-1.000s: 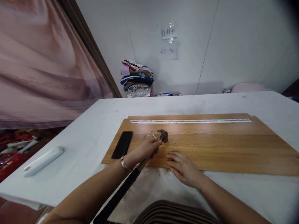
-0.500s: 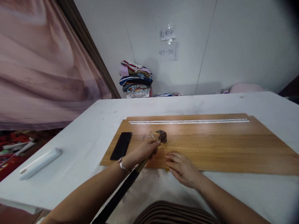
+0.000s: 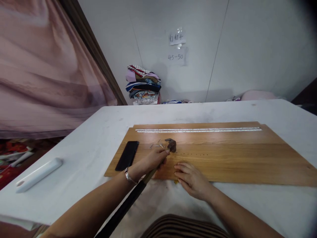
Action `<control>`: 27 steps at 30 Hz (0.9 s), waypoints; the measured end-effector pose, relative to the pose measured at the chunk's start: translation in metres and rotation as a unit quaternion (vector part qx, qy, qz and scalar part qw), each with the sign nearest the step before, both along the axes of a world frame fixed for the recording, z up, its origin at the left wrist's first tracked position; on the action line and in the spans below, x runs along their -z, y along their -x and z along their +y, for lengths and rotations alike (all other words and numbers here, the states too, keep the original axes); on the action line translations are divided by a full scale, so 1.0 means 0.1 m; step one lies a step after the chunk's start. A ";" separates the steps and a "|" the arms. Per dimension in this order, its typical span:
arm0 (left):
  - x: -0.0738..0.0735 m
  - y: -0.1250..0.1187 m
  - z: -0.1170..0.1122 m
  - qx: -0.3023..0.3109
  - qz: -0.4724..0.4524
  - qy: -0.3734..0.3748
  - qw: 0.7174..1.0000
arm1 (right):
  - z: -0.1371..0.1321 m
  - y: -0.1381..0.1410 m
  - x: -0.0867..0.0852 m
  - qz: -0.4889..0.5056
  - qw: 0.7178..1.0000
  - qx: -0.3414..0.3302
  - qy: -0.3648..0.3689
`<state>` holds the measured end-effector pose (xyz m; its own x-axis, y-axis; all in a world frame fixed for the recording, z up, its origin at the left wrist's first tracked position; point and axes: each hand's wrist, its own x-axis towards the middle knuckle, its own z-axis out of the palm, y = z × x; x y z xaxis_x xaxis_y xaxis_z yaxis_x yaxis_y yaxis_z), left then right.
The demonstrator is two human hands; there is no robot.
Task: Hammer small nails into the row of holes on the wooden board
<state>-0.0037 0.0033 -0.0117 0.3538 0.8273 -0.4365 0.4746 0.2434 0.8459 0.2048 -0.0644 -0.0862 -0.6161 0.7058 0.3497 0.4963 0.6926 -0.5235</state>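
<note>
My left hand (image 3: 156, 159) is wrapped round a claw hammer (image 3: 126, 202), close below its dark, rusty head. The head rests over the wooden board (image 3: 237, 155), and the long black grip runs back toward my body. On the board's near edge lies my right hand (image 3: 192, 180), fingers stretched out and slightly curled. A small yellow thing (image 3: 176, 181) peeks out beside its fingertips, too little of it to name. Several loose nails (image 3: 158, 144) lie left of the hammer head. A row of small dark dots (image 3: 194, 154) runs rightward from the head.
At the board's left end lies a black phone (image 3: 127, 155). Two white measuring strips (image 3: 198, 130) run along its far side. A white elongated object (image 3: 39, 175) lies on the white table (image 3: 81, 145). Folded clothes (image 3: 143, 85) are stacked by the wall, and a pink curtain (image 3: 49, 66) hangs left.
The view has shifted very slightly. Both hands and the hammer keep their places on the board.
</note>
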 end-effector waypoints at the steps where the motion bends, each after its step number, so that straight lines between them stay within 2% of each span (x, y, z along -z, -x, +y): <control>1: 0.00 0.01 0.01 -0.004 -0.006 0.003 1.000 | 0.00 0.00 0.00 0.002 1.000 -0.002 -0.001; 4: -0.04 0.03 0.06 -0.021 -0.026 0.011 0.999 | 0.01 0.01 0.00 0.016 1.000 -0.006 0.001; 8: -0.24 0.01 0.14 -0.045 -0.059 0.004 0.997 | 0.05 0.02 0.01 0.097 0.995 -0.010 0.036; 10: -0.35 -0.01 0.19 -0.059 -0.071 0.000 0.996 | 0.08 0.01 0.02 0.169 0.982 0.001 0.088; 12: -0.42 -0.05 0.24 -0.078 -0.089 -0.008 0.993 | 0.12 -0.01 0.01 0.227 0.956 0.024 0.183; 14: -0.46 -0.09 0.30 -0.099 -0.119 0.004 0.988 | 0.18 -0.03 -0.03 0.246 0.921 0.075 0.293; 16: -0.51 -0.18 0.40 -0.121 -0.165 0.027 0.978 | 0.24 -0.02 -0.12 0.258 0.889 0.114 0.360; 18: -0.58 -0.30 0.50 -0.137 -0.217 0.038 0.966 | 0.30 0.02 -0.25 0.298 0.860 0.133 0.392; 22: -0.76 -0.61 0.63 -0.187 -0.292 0.013 0.938 | 0.38 0.15 -0.62 0.434 0.773 0.082 0.455; 25: -0.80 -0.76 0.60 -0.204 -0.312 0.025 0.928 | 0.37 0.21 -0.84 0.487 0.750 0.043 0.446; 27: -0.75 -0.79 0.54 -0.179 -0.321 0.028 0.930 | 0.35 0.20 -0.92 0.488 0.746 0.052 0.449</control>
<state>0.0753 0.0570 0.0637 0.2632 0.9242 -0.2767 -0.2429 0.3410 0.9081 0.1847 -0.0295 0.0055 -0.3025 0.9520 -0.0474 -0.3995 -0.1718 -0.9005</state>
